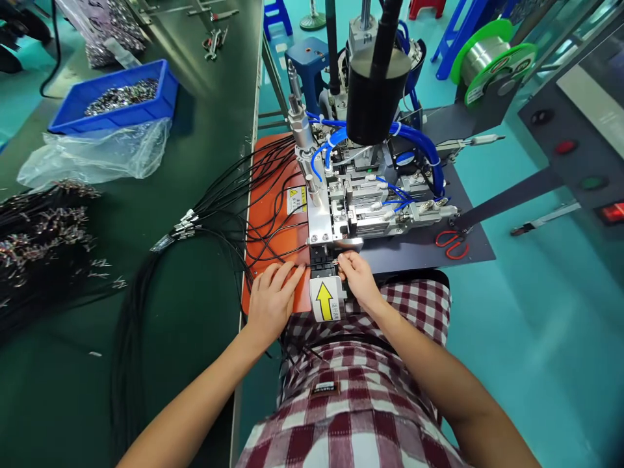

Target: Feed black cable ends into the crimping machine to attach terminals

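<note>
My left hand point(273, 298) lies on the orange mat point(269, 214), its fingers pinched on a thin black cable point(273, 259) that leads into the fixture. My right hand point(357, 278) is closed at the front of the small metal machine point(341, 208), fingertips pinching the cable's end at the black slot point(322, 259). Just below the slot sits a white tag with a yellow arrow point(325, 299). Several more black cables with metal connectors point(182, 227) fan out across the mat to the left.
A thick bundle of black cables point(131, 338) trails over the green bench. A blue bin of metal parts point(117, 97) and a plastic bag point(97, 156) sit at the back left. Red scissors point(453, 244) lie right of the machine. A green wire spool point(487, 58) stands behind.
</note>
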`<act>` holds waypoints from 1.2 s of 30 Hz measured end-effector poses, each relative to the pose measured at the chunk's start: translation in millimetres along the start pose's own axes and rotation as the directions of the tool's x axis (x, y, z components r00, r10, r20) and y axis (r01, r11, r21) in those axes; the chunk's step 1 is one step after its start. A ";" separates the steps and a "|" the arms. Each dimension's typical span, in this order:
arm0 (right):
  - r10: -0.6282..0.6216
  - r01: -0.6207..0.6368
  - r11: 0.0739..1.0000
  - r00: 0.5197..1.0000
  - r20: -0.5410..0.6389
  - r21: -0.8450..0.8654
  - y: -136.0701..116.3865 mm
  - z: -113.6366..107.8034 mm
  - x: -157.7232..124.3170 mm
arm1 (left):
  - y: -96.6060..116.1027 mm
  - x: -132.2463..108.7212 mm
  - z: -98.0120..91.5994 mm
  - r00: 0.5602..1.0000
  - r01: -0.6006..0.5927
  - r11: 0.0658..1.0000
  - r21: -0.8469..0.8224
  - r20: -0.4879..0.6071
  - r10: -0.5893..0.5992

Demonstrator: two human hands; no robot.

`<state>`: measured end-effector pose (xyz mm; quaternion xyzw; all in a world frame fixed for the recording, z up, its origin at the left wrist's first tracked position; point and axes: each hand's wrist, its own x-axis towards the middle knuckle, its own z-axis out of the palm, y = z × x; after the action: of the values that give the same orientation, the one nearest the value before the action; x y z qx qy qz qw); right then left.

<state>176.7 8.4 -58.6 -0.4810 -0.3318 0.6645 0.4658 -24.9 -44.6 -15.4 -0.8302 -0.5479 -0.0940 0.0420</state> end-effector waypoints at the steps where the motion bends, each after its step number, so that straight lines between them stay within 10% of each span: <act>1: 0.002 -0.002 1.000 1.000 -0.009 0.002 -0.3 -2.0 -0.7 | 0.6 -1.8 0.4 1.000 0.007 1.000 0.013 0.007 -0.007; 11: 0.039 -0.039 0.999 0.986 -0.162 0.005 9.6 -36.3 -21.3 | -20.3 41.0 6.1 0.998 0.043 0.981 -0.190 0.062 -0.032; 16: 0.047 -0.043 0.999 0.984 -0.170 0.025 -1.4 -40.3 -32.8 | -39.7 50.5 -20.0 0.992 -0.006 0.931 -0.364 0.112 0.050; 20: 0.022 -0.024 1.000 0.978 -0.208 -0.009 -19.4 -52.7 -48.4 | -47.7 17.4 -57.7 0.883 -0.201 0.905 -0.374 0.329 0.333; 24: -0.007 -0.009 0.996 0.983 -0.185 -0.084 -32.1 -54.2 -58.6 | -57.5 1.9 -77.5 0.830 -0.271 0.921 -0.279 0.416 0.370; 30: -0.099 0.107 0.949 0.994 0.042 -0.296 -43.8 -24.9 -66.4 | -62.8 17.2 -77.6 0.987 -0.021 0.742 -0.671 0.103 0.120; 36: -0.075 0.081 0.995 0.992 0.103 -0.054 -51.2 6.3 -61.5 | -42.8 12.6 -56.9 0.989 0.005 0.802 -0.597 0.123 0.085</act>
<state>192.5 -31.6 9.3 -0.4469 -0.3925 0.6592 0.4601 -65.6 -26.1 41.4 -0.8173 -0.4745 -0.2002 -0.2583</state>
